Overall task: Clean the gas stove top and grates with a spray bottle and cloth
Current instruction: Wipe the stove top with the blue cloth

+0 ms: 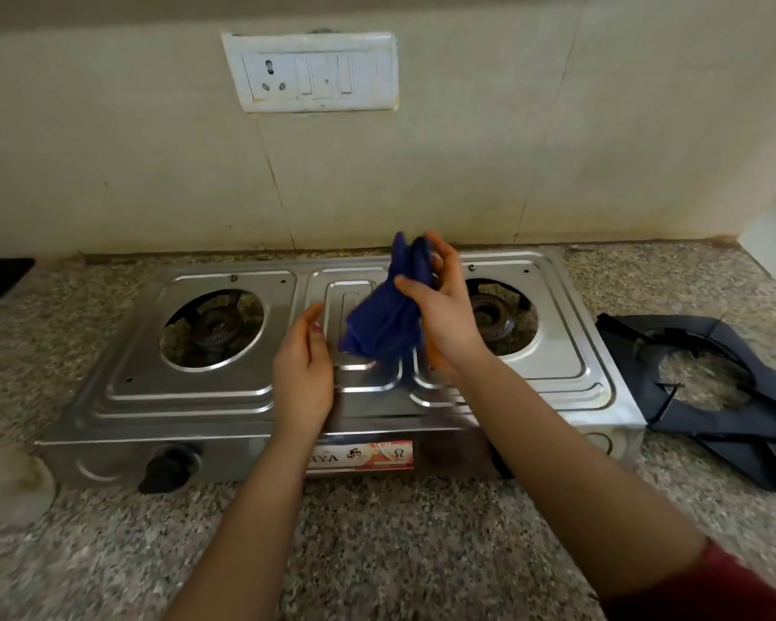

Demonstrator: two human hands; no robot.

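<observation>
- Over the middle panel of the two-burner gas stove: blue cloth, bunched.
- Right hand grips it, thumb across the front, fingers curled behind the top end.
- Left hand just beside the cloth's lower left edge, fingers relaxed, holding nothing; contact unclear.
- Black grates stacked on the counter, right of the stove.
</observation>
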